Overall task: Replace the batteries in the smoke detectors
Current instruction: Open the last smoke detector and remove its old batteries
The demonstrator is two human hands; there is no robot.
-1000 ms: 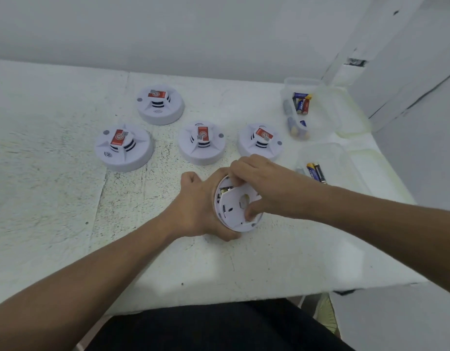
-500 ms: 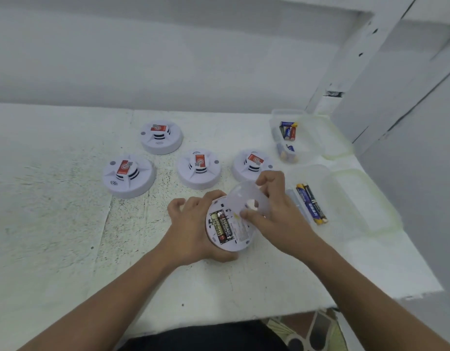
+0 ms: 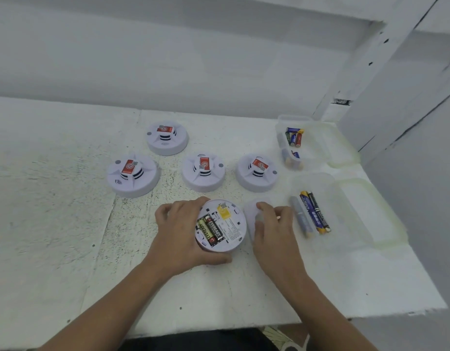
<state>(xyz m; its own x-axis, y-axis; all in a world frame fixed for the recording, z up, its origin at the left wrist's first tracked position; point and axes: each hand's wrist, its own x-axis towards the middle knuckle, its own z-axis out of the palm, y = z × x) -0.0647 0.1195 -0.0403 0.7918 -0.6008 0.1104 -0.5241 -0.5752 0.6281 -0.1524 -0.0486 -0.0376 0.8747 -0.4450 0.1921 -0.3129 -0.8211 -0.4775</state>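
Observation:
My left hand (image 3: 178,231) grips an upturned white smoke detector (image 3: 227,225) on the table, its back open. Two black Eveready batteries (image 3: 210,230) sit in its compartment beside a yellow label. My right hand (image 3: 272,229) rests on the round white back cover (image 3: 251,211), which lies flat on the table just right of the detector. Several more detectors stand face up behind: one far left (image 3: 132,174), one at the back (image 3: 167,138), one in the middle (image 3: 203,172), one right (image 3: 256,172).
A clear plastic box (image 3: 345,211) to the right holds blue and black batteries (image 3: 313,214). A second clear box (image 3: 310,138) behind it holds several mixed batteries. The table's right edge and front edge are close. A wall runs along the back.
My right hand lifted the back cover off the detector and carried it down to the table on the right. The batteries inside are now exposed. The view tilted upward.

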